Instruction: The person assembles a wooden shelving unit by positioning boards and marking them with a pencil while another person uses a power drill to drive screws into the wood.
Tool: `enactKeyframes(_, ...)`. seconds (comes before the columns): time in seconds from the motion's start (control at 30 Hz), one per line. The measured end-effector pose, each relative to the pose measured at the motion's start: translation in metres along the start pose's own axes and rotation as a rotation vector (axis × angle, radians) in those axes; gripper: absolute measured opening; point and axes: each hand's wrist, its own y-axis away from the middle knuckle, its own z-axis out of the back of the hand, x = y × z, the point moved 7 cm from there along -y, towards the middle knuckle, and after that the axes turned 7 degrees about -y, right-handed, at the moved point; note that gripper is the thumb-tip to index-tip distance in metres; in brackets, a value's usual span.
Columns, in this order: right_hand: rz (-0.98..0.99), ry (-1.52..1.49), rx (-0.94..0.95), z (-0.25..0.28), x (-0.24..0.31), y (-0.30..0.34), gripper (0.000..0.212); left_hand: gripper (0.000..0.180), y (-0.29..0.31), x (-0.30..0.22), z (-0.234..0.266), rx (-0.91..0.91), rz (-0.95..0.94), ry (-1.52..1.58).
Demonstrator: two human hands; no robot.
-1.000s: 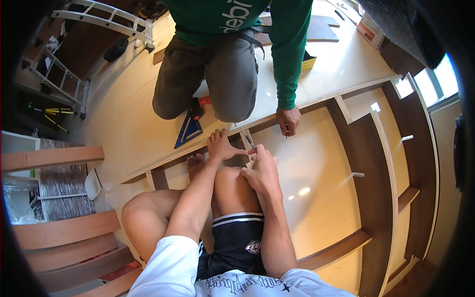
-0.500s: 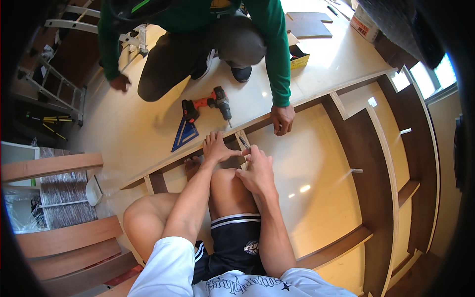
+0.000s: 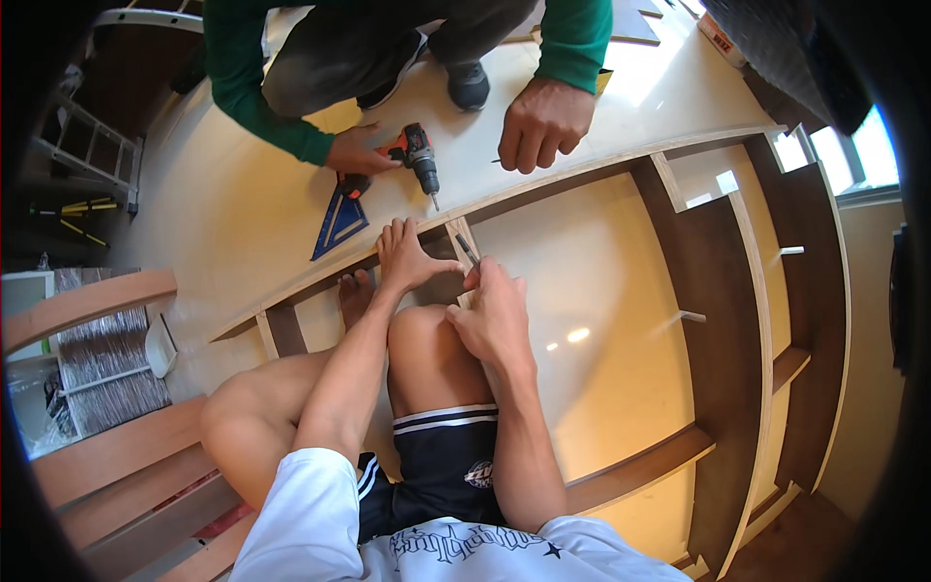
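Note:
My left hand rests on the far edge of a wooden frame, its fingers laid over the edge and its thumb stretched toward a short divider board. In my right hand is a slim dark pen, slanted over the divider, with the fingers closed round its lower part. Beyond the frame lies a red and black cordless drill; the co-worker's hand in a green sleeve is at its handle. The co-worker's other hand pinches a thin, small piece, perhaps a screw.
A blue triangular square lies beside the drill on the pale floor. Brown frame boards spread to the right. Wooden planks and a plastic-wrapped stack stand at the left. A ladder is at the far left.
The co-worker has reached one hand to the drill and raised the other off the frame, now pinching a small piece. The view has shifted slightly; my hands keep nearly the same pose.

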Motion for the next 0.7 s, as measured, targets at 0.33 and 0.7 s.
enactKeyframes(0.33, 0.017, -0.004, -0.017, -0.0004, 0.0022, 0.0007, 0.045, 0.120, 0.0015, 0.0031, 0.0034, -0.099, -0.008, 0.026)
enactKeyframes(0.7, -0.060, -0.060, 0.017, -0.0028, 0.0028, 0.0005, 0.042, 0.122, 0.0043, 0.0051, 0.0061, -0.060, 0.046, 0.047)
